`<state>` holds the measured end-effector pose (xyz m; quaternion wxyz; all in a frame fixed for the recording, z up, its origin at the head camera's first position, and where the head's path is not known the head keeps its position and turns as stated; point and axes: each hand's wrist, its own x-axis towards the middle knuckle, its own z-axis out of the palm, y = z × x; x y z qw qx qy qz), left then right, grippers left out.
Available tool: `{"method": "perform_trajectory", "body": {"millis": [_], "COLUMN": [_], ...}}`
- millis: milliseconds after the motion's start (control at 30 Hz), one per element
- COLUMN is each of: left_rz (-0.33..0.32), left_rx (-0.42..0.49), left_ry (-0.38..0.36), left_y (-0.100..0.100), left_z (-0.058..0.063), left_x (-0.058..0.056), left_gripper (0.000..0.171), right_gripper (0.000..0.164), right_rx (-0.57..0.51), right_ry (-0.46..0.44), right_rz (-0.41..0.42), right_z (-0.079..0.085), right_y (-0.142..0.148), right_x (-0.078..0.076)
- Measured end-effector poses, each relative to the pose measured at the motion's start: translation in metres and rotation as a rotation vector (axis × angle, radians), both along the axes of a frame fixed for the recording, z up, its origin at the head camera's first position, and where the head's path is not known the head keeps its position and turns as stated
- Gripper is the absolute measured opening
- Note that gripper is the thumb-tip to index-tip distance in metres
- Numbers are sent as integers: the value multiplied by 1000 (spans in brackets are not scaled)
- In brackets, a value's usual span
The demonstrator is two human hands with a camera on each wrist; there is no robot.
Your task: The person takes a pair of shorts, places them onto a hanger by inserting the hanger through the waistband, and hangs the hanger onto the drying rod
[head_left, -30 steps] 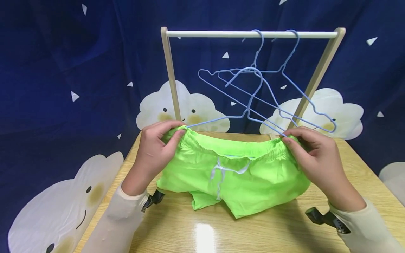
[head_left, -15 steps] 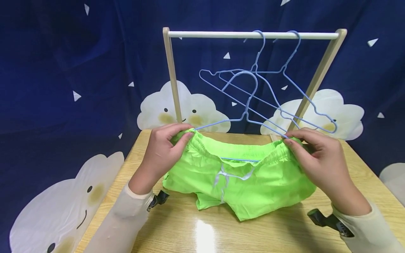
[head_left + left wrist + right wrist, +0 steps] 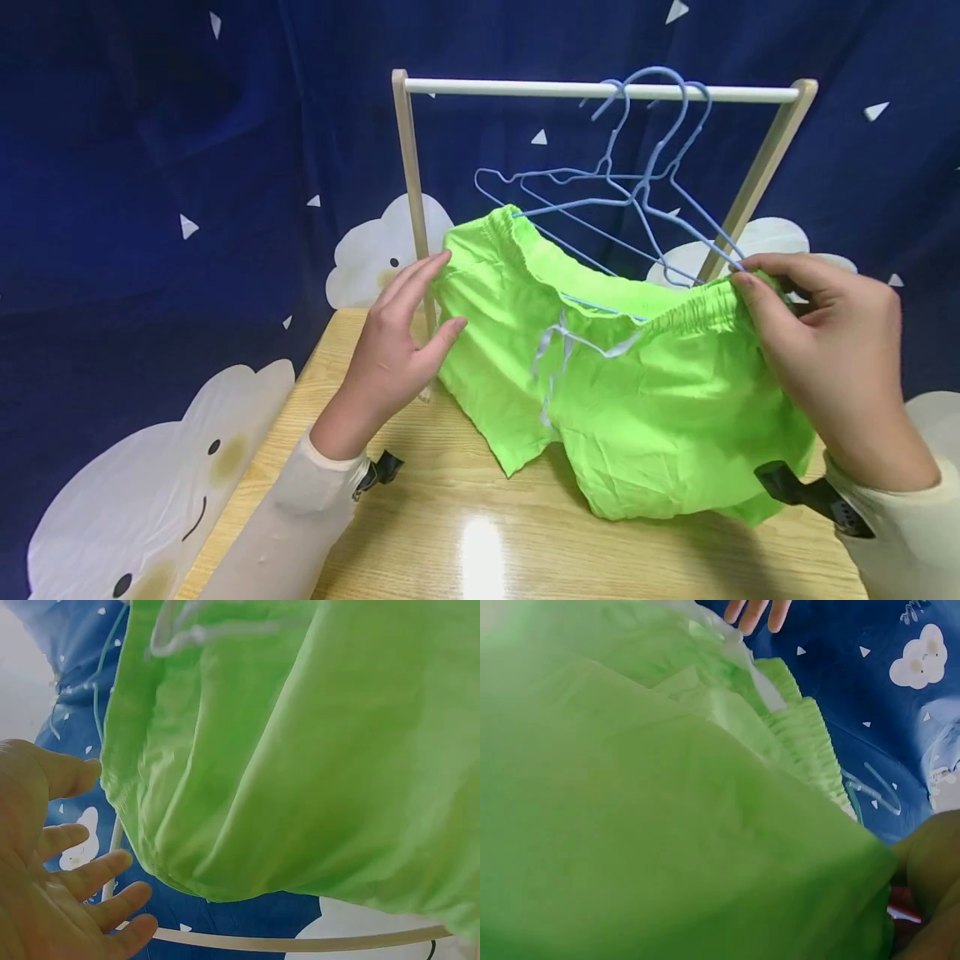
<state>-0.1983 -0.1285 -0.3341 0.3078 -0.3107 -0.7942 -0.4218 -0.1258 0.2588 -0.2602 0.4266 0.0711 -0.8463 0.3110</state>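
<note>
Bright green shorts (image 3: 660, 408) with an elastic waist and a white drawstring (image 3: 564, 333) hang on a blue wire hanger (image 3: 643, 192). The hanger's shoulders sit inside the waistband, and its hook overlaps the rack's bar in the head view; I cannot tell whether they touch. My right hand (image 3: 840, 350) pinches the waistband together with the hanger's right end. Beside the shorts' left side, my left hand (image 3: 393, 346) has its fingers spread and holds nothing. In the left wrist view, its thumb (image 3: 75, 776) is close to the green cloth.
Behind the shorts stands a clothes rack with a white bar (image 3: 510, 87) and wooden posts (image 3: 411, 158). Two more blue hangers hang from the bar, partly overlapped by the held one. Below is a wooden table (image 3: 420, 533); a dark blue cloud-print curtain (image 3: 150, 125) forms the backdrop.
The hanger and shorts have risen and shifted right, toward the bar. My left hand has let go of the waistband's left corner; the right hand keeps its pinch.
</note>
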Motion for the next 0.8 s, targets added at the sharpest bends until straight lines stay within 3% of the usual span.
{"method": "perform_trajectory", "body": {"millis": [200, 433, 633, 800], "left_rz": [-27, -36, -37, -29], "left_rx": [-12, -9, -6, 3], "left_ry": [-21, -15, -20, -42], "left_y": [2, 3, 4, 1], "left_z": [1, 1, 2, 0], "left_x": [4, 5, 4, 5], "left_gripper": [69, 63, 61, 61], "right_gripper": [16, 24, 24, 22], "right_rx": [53, 97, 135, 149], "right_ry": [56, 17, 23, -23], "right_rz": [-49, -44, -11, 42], "right_z": [30, 54, 52, 37], "right_y": [-15, -45, -71, -90], "right_x": [-24, -59, -92, -109]}}
